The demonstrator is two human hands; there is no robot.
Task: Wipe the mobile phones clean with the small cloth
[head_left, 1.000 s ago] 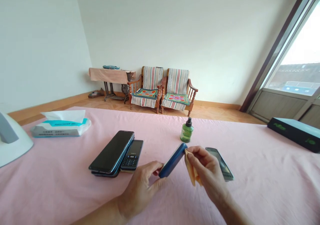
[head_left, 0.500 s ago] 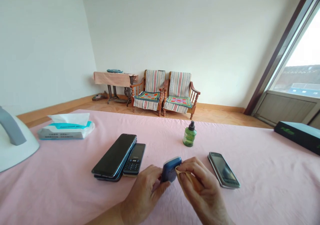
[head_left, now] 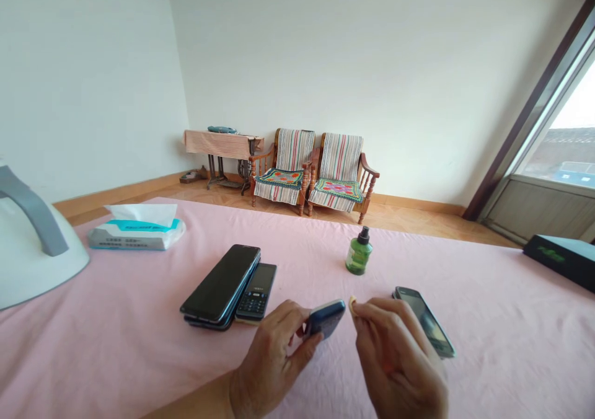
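My left hand (head_left: pixel 277 356) is closed around a small blue mobile phone (head_left: pixel 326 318), which it holds tilted above the pink cloth. Just to the right, my right hand (head_left: pixel 398 352) pinches a folded yellowish cloth (head_left: pixel 353 306); most of the cloth is hidden by the fingers. A small gap separates the cloth from the phone. Left of my hands lie a stack of black smartphones (head_left: pixel 222 282) and a keypad phone (head_left: pixel 256 292) beside it. A touchscreen phone (head_left: pixel 426 320) lies behind my right hand, partly covered by it.
A green spray bottle (head_left: pixel 359 255) stands beyond my hands. At the left are a tissue pack (head_left: pixel 134 236) and a white object with a grey handle (head_left: pixel 41 245). A black box (head_left: pixel 555 264) sits at the right edge. Two wooden chairs (head_left: pixel 337 171) stand against the far wall.
The right hand has drawn the cloth away from the blue phone, toward the right. The phone has tipped flatter in my left hand. The whole view has shifted slightly.
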